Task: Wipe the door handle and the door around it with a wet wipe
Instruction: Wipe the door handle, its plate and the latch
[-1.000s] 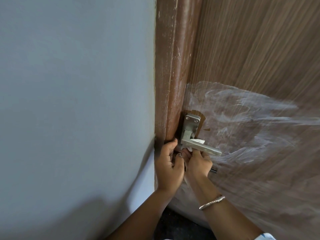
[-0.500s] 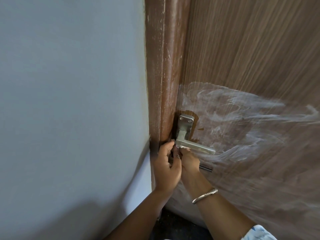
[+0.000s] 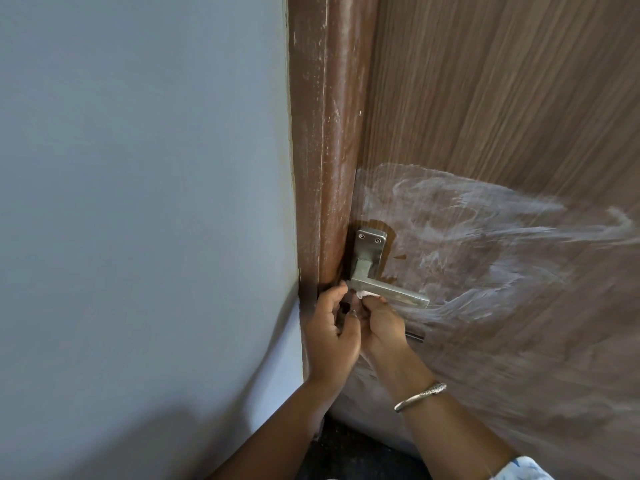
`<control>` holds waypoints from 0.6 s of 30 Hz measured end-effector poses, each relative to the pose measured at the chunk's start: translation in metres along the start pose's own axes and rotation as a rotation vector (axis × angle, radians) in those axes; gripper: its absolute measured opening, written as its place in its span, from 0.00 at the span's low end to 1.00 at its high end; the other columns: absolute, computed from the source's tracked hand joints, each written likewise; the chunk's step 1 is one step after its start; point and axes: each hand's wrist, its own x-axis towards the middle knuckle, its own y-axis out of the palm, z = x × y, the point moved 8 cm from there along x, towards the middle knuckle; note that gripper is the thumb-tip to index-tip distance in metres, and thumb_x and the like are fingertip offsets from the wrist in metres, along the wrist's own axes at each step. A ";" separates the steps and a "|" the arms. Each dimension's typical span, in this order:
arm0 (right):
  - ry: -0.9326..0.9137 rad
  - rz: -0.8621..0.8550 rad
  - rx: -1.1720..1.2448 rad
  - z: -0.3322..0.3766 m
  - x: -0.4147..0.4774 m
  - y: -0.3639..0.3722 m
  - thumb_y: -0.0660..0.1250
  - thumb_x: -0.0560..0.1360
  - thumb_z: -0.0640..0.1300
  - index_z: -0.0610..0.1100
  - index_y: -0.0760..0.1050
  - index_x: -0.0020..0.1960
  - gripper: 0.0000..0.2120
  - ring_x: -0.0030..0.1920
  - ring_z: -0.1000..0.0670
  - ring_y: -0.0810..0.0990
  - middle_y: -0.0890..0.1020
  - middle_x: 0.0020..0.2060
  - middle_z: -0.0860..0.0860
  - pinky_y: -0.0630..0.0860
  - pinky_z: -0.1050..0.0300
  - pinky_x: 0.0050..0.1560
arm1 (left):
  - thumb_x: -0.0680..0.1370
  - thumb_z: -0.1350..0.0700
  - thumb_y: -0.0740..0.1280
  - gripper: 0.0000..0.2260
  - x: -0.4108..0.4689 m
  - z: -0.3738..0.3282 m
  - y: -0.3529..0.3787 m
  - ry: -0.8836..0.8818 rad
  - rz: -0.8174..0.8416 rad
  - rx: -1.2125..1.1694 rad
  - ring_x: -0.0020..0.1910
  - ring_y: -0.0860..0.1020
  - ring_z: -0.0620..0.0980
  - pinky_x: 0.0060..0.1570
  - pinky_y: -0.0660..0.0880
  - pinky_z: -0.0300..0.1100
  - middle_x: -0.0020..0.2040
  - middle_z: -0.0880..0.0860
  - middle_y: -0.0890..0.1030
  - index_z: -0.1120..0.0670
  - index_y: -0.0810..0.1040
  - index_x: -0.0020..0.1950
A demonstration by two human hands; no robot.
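Below door handle (image 3: pixel 388 289), right hand (image 3: pixel 381 323) pinching wet wipe (image 3: pixel 365 294); left hand (image 3: pixel 332 336) curled alongside, touching.

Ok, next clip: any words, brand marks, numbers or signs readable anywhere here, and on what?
None readable. The door handle and its backplate show only two screws, no brand mark. The door, door frame, wall, wet wipe and bracelet carry no text.
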 end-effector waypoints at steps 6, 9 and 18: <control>0.062 0.263 -0.175 -0.005 -0.019 0.012 0.56 0.76 0.30 0.32 0.73 0.59 0.14 0.49 0.44 0.80 0.80 0.48 0.38 0.71 0.47 0.63 | 0.73 0.68 0.65 0.18 0.001 0.001 0.000 -0.018 -0.001 -0.040 0.58 0.77 0.44 0.59 0.74 0.42 0.58 0.50 0.80 0.53 0.76 0.60; 0.014 0.256 -0.284 0.002 -0.028 0.003 0.56 0.76 0.29 0.36 0.72 0.60 0.14 0.51 0.41 0.80 0.80 0.50 0.37 0.73 0.44 0.60 | 0.73 0.69 0.65 0.18 0.001 -0.001 0.001 -0.017 0.001 -0.059 0.58 0.77 0.44 0.59 0.74 0.41 0.57 0.50 0.80 0.54 0.75 0.60; -0.517 0.306 -1.012 0.044 -0.083 0.018 0.61 0.72 0.25 0.46 0.80 0.41 0.18 0.33 0.55 0.80 0.83 0.31 0.52 0.76 0.65 0.33 | 0.73 0.73 0.58 0.19 0.005 -0.002 0.000 -0.068 0.000 -0.197 0.59 0.76 0.41 0.60 0.72 0.37 0.58 0.53 0.79 0.57 0.74 0.60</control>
